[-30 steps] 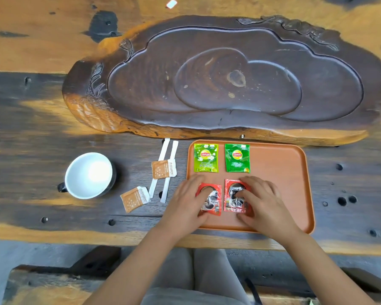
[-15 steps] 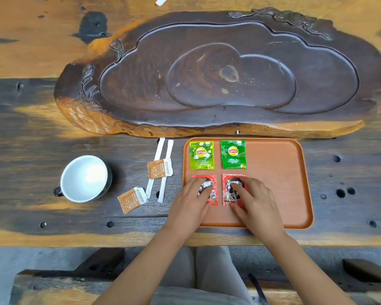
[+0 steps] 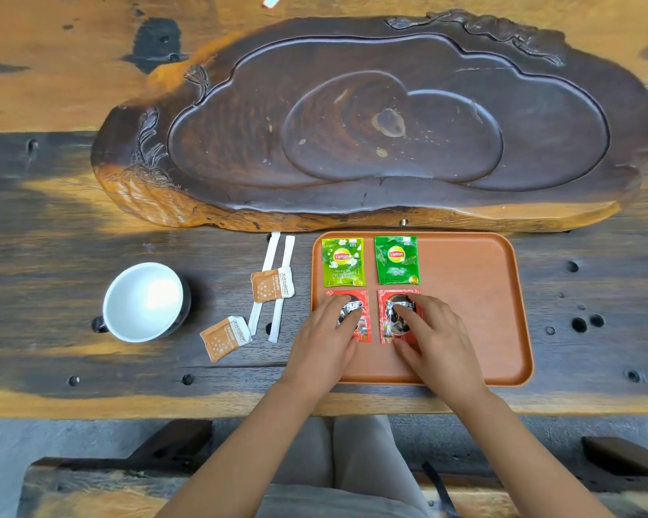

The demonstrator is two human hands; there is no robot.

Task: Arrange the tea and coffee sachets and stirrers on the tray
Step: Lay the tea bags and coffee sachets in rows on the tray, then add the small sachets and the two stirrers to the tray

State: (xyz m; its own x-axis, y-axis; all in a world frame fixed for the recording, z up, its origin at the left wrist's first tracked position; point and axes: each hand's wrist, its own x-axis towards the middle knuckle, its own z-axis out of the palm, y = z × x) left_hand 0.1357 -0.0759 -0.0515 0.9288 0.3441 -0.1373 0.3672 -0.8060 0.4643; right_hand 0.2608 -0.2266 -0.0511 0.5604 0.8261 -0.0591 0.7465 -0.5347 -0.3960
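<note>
An orange tray (image 3: 483,312) lies on the dark wooden table. Two green tea sachets (image 3: 343,261) (image 3: 396,259) lie side by side at its far left. Just below them are two red coffee sachets. My left hand (image 3: 326,342) presses its fingertips on the left coffee sachet (image 3: 363,330). My right hand (image 3: 434,338) holds the right coffee sachet (image 3: 386,323), fingers on top and thumb at its near edge. Left of the tray, on the table, lie two white wrapped stirrers (image 3: 270,252) (image 3: 279,319) and two orange-and-white sachets (image 3: 272,285) (image 3: 225,338).
A white cup (image 3: 143,300) with a dark handle stands on the table to the left. A large carved dark wood tea board (image 3: 371,125) fills the far side just behind the tray. The table's front edge runs close below the tray.
Both hands have slid the two coffee sachets away from me, up to just below the tea sachets. The other items have not moved.
</note>
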